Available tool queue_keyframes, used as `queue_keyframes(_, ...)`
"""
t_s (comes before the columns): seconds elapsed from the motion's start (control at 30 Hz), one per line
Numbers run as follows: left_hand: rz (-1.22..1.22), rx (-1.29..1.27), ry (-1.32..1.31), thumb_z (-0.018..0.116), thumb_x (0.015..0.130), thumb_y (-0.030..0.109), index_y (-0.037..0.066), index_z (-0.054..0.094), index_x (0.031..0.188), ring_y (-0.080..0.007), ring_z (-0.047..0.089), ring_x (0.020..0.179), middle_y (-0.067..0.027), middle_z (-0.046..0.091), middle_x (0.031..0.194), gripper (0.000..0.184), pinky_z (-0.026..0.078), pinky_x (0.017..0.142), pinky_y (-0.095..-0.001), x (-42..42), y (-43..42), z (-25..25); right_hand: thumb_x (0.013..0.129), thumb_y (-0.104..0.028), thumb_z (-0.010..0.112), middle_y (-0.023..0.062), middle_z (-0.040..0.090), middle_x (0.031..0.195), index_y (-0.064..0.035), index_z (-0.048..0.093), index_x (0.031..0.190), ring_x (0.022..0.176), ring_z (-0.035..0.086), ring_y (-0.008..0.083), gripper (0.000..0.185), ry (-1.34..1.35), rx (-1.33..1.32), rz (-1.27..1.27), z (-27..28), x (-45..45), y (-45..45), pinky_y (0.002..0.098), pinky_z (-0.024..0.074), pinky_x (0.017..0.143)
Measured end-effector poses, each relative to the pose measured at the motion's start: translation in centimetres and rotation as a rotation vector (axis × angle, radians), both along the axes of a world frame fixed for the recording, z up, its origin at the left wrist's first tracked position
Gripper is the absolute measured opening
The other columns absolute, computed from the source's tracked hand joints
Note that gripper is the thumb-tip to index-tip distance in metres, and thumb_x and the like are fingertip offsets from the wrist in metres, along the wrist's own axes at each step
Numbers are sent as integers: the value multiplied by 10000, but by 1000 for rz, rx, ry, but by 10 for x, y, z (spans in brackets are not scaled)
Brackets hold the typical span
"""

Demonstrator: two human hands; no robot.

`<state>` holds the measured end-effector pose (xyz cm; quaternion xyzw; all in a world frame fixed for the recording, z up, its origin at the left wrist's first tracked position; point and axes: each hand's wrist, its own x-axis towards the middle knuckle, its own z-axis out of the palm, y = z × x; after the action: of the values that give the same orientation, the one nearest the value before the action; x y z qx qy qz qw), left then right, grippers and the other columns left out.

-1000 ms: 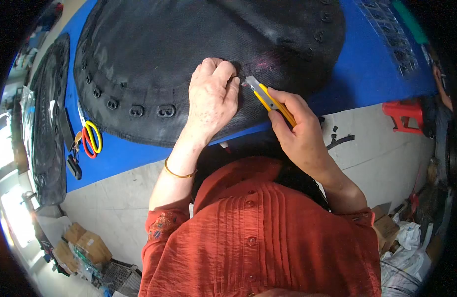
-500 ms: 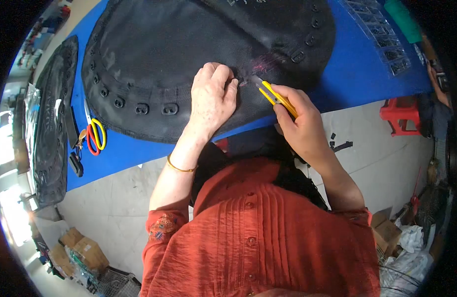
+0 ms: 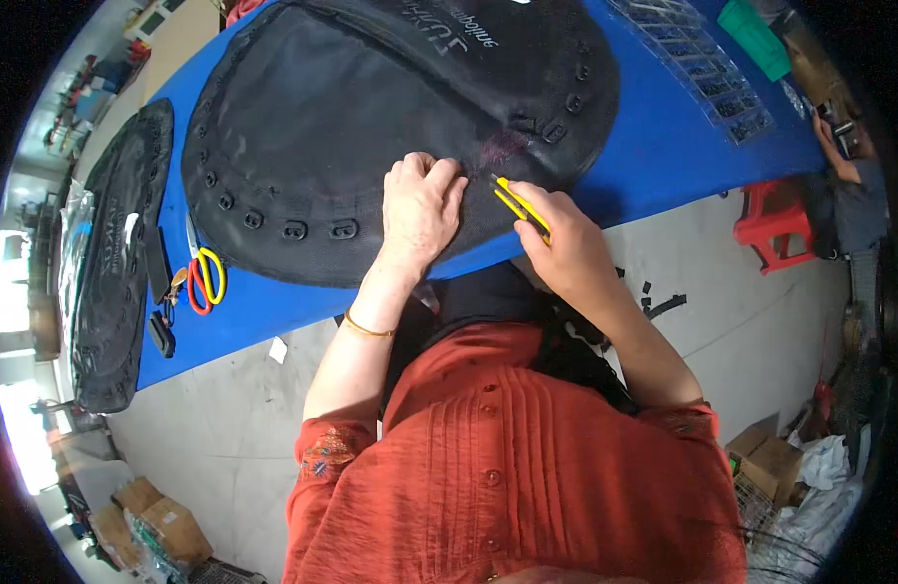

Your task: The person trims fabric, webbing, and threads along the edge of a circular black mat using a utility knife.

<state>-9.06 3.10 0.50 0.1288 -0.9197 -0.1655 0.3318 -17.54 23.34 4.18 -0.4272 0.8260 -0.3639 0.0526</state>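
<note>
A large rounded black mesh mat [image 3: 322, 127] with pale lettering and black plastic buckles along its border lies in front of me. My left hand [image 3: 421, 206] rests on its near part, fingers curled down against the fabric; whatever is under the fingertips is hidden. In my right hand [image 3: 570, 243] is a yellow utility knife [image 3: 519, 202], its tip pointing at the mat just right of my left thumb. Beyond the blade, a patch of purple marks [image 3: 504, 146] shows on the mesh.
Scissors [image 3: 206, 280] with red and yellow handles lie left on the blue table [image 3: 274, 316], near a second black mat [image 3: 113, 263]. A clear compartment tray [image 3: 707, 73] and green container [image 3: 755, 37] sit far right. A red stool [image 3: 775, 229] and another person [image 3: 853, 185] are at right.
The whole view has shifted, showing more of the mat's lettering. The knife tip has come slightly closer to my left thumb, and less of its blade shows. Both hands keep their grip.
</note>
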Motion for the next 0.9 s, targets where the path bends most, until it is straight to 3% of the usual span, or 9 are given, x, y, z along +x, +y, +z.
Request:
queue_keyframes(0.33, 10, 40, 41, 744, 873, 118, 63, 673, 927, -365, 618, 937, -148, 647, 980, 105, 505, 827, -464, -2, -3, -7, 942, -102, 680, 206, 686, 967, -131, 593, 1393, 913, 667, 410, 460, 40, 83, -2, -6, -6, -6, 483, 524, 795)
queue_keyframes(0.9, -3, 52, 36, 743, 867, 109, 54, 657, 933, -360, 606, 949, -139, 630, 969, 121, 490, 838, -461, 0, -1, -2, 943, -39, 659, 227, 702, 1215, -34, 598, 1385, 1099, 684, 389, 447, 1, -43, 130, -6, -16, -4, 430, 555, 934)
